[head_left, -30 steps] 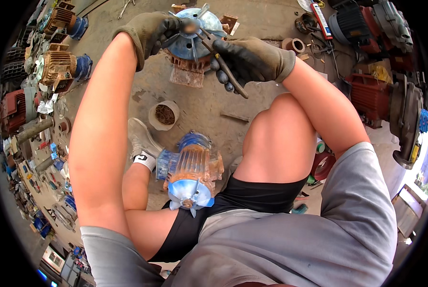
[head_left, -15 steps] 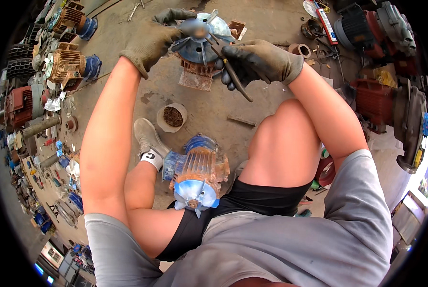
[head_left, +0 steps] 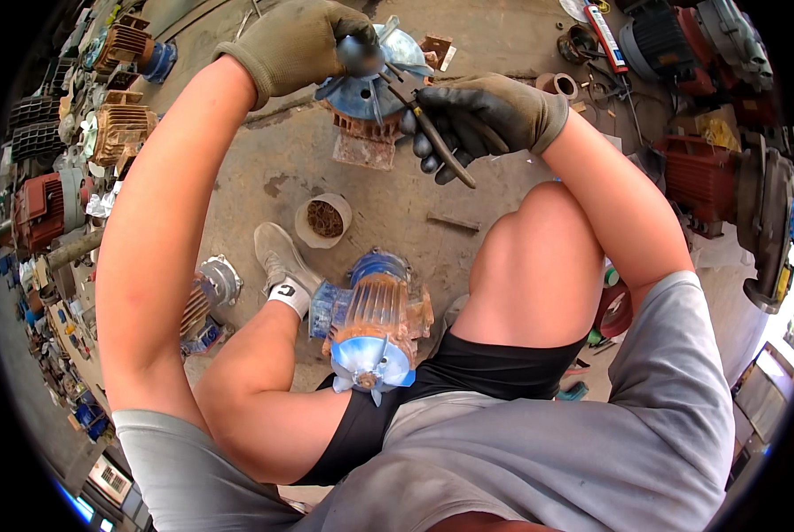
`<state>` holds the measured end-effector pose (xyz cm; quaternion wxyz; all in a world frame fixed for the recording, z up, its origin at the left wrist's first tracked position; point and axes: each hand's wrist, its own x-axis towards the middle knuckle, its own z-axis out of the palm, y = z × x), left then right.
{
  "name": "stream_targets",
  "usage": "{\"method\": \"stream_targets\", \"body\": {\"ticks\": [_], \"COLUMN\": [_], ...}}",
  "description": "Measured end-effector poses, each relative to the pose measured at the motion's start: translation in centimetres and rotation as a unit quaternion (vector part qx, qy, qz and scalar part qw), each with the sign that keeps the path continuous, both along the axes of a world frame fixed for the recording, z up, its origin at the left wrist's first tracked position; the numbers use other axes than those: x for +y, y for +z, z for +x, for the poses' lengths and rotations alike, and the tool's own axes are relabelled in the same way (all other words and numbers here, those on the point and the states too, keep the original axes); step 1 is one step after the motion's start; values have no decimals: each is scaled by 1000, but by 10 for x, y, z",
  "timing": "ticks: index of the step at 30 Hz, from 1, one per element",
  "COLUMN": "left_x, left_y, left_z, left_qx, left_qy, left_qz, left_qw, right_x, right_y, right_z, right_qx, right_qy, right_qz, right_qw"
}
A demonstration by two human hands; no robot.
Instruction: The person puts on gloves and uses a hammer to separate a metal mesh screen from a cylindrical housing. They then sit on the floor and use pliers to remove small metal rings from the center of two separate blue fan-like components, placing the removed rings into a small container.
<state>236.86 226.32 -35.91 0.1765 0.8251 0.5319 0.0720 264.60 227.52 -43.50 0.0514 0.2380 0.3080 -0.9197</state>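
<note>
While the rusty finned motor sits on the concrete floor, blue-white bladed metal fan facing us, our olive-and-black gloved left hand half-curls at its blurred hub, hold unclear; our gloved right hand wraps slim dark pliers, seemingly working there; next calls for steady aim.

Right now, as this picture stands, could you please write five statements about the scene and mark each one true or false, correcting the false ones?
1. The gloved right hand holds a dark, plier-like hand tool. True.
2. The left hand is bare. False: the left hand wears an olive-brown work glove.
3. A ribbed, rusty motor with a blue-and-white fan is between the person's legs. True.
4. The pale, round container is empty. False: the container holds rusty-brown material.
5. The red-and-white tube is at the picture's upper left. False: the tube is at the upper right.
</note>
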Motion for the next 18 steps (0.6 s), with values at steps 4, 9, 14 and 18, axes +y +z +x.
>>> {"method": "stream_targets", "body": {"ticks": [4,9,14,18], "left_x": [-1,-1,1,1], "left_y": [-4,-1,6,6], "left_z": [2,6,11,13], "left_qx": [12,24,76,72], "left_qy": [-6,1,10,8], "left_qz": [11,-4,-24,-20], "left_qw": [1000,1000,997,997], "right_x": [0,-1,-3,-3], "right_y": [3,10,20,25], "right_z": [-1,-1,-4,-4], "right_qx": [-1,-14,-36,-42], "right_qy": [3,0,-16,-24], "right_qz": [35,97,94,89], "right_qw": [999,995,995,995]}}
